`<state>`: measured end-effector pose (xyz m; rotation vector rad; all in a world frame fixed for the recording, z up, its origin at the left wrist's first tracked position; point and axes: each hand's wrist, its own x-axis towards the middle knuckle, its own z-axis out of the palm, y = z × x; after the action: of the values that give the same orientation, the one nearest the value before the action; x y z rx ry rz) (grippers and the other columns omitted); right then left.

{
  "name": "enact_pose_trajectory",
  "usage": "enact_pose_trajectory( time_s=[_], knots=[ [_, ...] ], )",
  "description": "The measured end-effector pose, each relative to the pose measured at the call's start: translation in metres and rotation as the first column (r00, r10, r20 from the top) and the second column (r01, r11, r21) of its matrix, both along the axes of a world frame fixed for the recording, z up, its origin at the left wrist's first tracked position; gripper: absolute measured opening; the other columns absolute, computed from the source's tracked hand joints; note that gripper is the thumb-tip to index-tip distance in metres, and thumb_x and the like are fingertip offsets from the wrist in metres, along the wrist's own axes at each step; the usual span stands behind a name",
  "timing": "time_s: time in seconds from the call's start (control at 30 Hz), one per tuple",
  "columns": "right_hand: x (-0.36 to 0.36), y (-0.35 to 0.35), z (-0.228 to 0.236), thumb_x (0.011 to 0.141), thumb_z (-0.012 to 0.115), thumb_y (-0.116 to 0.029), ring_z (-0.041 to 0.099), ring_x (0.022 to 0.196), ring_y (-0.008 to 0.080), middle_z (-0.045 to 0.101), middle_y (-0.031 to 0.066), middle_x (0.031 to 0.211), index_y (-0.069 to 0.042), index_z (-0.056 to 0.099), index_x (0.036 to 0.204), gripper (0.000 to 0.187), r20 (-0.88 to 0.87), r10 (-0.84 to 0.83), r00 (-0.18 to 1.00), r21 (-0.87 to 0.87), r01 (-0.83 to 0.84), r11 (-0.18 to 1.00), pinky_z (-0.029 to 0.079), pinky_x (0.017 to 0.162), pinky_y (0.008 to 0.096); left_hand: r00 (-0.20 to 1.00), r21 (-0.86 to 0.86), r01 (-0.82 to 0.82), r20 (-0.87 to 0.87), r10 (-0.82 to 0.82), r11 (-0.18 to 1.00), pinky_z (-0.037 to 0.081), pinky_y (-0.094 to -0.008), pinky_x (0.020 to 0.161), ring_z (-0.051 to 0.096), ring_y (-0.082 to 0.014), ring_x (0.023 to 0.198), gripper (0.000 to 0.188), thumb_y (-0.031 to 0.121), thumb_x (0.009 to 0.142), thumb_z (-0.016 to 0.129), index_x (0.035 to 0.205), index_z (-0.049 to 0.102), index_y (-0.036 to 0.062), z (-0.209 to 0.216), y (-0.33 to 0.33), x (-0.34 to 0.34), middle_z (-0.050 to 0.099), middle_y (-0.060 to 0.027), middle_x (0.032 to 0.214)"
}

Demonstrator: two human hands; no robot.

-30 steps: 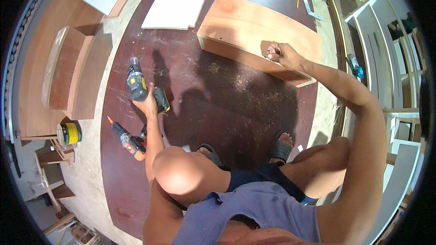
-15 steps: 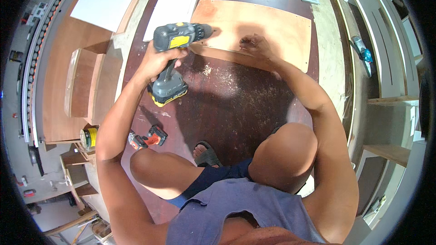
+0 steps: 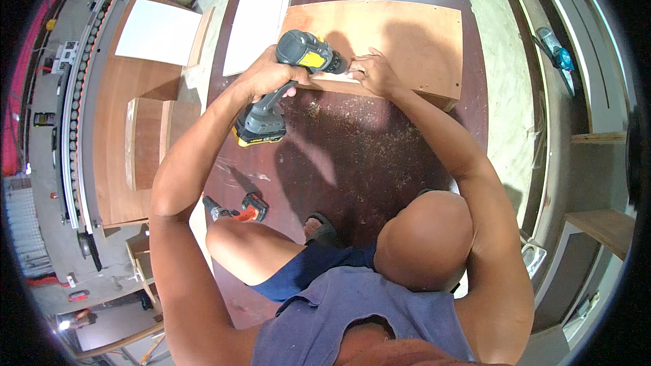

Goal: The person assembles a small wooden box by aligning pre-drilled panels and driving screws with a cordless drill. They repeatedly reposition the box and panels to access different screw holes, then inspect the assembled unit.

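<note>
My left hand (image 3: 270, 77) is wrapped round the grip of a grey and yellow cordless drill (image 3: 313, 59). The drill's chuck points right, over the near edge of a light-brown wooden panel (image 3: 424, 44) that forms the top of a low box-like piece. Just beyond the chuck, my right hand (image 3: 377, 74) has its thumb and forefinger pinched together close to that edge. Whatever they hold is too small to make out. Along the panel's rim run several small dark holes or screw heads.
An orange and black cordless drill (image 3: 252, 210) lies by my left knee on the dark red board (image 3: 325, 142), which carries scattered sawdust. A long white panel (image 3: 261, 13) lies at the far left. Wooden pieces (image 3: 142, 142) stand further left; a teal power tool (image 3: 561, 58) is at right.
The drill has moved right and its chuck is now close to my right fingers. My right hand has come down to the panel's near edge. The whole view has shifted slightly.
</note>
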<state>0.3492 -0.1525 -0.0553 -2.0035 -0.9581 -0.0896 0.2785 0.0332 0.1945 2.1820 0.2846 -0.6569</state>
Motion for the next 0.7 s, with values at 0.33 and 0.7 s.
enact_pose_trajectory(
  time_s=[0.33,0.7],
  knots=[
    [0.001,-0.003,0.003,0.088,0.062,-0.024,0.062,0.114,0.0273,0.071,0.0112,0.104,-0.012,0.072,0.098,0.019,-0.007,-0.003,1.0,0.024,0.003,1.0,0.029,0.113,0.0552,0.999,0.082,0.01,-0.031,-0.008,0.997,0.049,-0.0242,0.05,0.059,-0.0111,0.058,0.032,0.003,0.069,0.071,0.1,0.065,0.0008,-0.011,-0.004,0.01,0.067,-0.0062,0.08],
    [0.002,0.0,0.001,0.087,0.063,-0.022,0.06,0.12,0.0254,0.071,0.0107,0.108,-0.014,0.074,0.098,0.017,-0.036,-0.003,0.999,-0.031,0.002,1.0,0.028,0.114,0.0537,0.998,0.091,-0.02,-0.055,0.025,0.996,0.051,-0.0226,0.054,0.06,-0.0096,0.061,0.037,0.0,0.07,0.072,0.107,0.065,0.0002,-0.01,0.001,0.013,0.069,-0.0064,0.085]
  ],
)
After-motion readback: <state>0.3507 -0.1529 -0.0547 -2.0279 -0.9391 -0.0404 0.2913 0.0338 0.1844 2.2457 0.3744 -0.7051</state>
